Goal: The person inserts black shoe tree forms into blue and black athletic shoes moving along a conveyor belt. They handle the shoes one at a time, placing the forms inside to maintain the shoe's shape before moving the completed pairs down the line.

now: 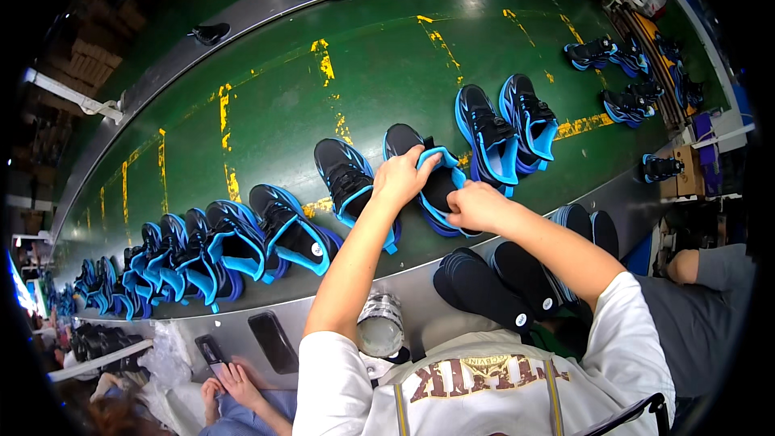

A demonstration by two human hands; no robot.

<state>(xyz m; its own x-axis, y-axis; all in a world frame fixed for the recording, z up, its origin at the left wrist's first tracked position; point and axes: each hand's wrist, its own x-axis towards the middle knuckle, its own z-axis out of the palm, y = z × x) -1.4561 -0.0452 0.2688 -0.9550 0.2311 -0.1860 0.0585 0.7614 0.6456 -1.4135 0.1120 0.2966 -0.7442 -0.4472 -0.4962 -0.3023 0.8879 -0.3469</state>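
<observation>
A black sneaker with blue trim (441, 194) stands on the green belt in front of me, its toe pointing away. My left hand (401, 178) is closed on the tongue side of its opening, thumb reaching over the blue lining. At the heel side of the collar, my right hand (478, 207) is pinched on the same sneaker; its fingertips are partly hidden. Just left, another black and blue sneaker (345, 173) is partly covered by my left forearm. A pair of matching sneakers (488, 133) sits close on the right.
Stacks of black insoles (476, 281) lie on the metal ledge (420, 289) near my body, beside a cloudy round container (380, 329). A row of sneakers (234, 234) runs left along the green belt (282, 129). Phones (273, 342) lie near another person's hands (236, 387).
</observation>
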